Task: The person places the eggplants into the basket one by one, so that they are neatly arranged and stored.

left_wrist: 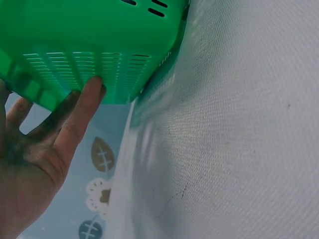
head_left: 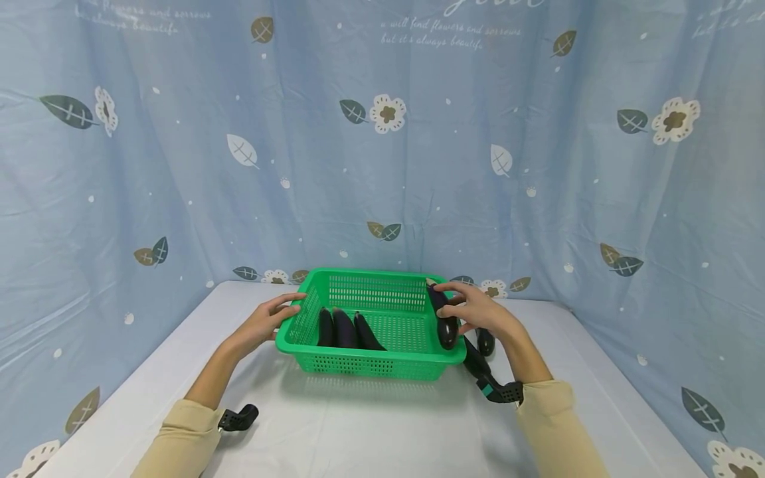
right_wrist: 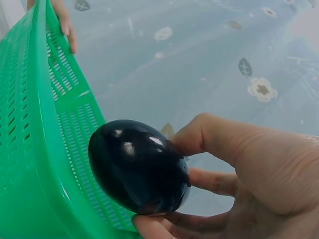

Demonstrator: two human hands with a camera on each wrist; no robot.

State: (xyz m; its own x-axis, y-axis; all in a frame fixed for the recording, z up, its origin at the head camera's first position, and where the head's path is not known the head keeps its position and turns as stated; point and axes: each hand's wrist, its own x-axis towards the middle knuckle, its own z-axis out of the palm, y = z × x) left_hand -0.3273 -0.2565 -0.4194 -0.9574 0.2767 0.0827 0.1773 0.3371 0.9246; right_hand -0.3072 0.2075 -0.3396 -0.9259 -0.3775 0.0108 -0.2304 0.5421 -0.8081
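A green plastic basket [head_left: 382, 366] with slotted walls stands on the white table. Inside it, toward the left, lie three dark purple eggplants [head_left: 344, 328] side by side. My left hand [head_left: 269, 320] grips the basket's left rim, some fingers over the edge; in the left wrist view other fingers touch the outer wall. Above the basket's right end, my right hand [head_left: 478, 311] holds another eggplant [head_left: 443, 315] between thumb and fingers. Its glossy rounded end fills the middle of the right wrist view, close by the rim.
Right of the basket, another eggplant [head_left: 486, 342] lies on the table [head_left: 358, 425], partly hidden by my right hand. A dark long shape next to it is partly covered by the black wrist camera [head_left: 503, 392]. A patterned blue curtain [head_left: 418, 166] hangs behind the table.
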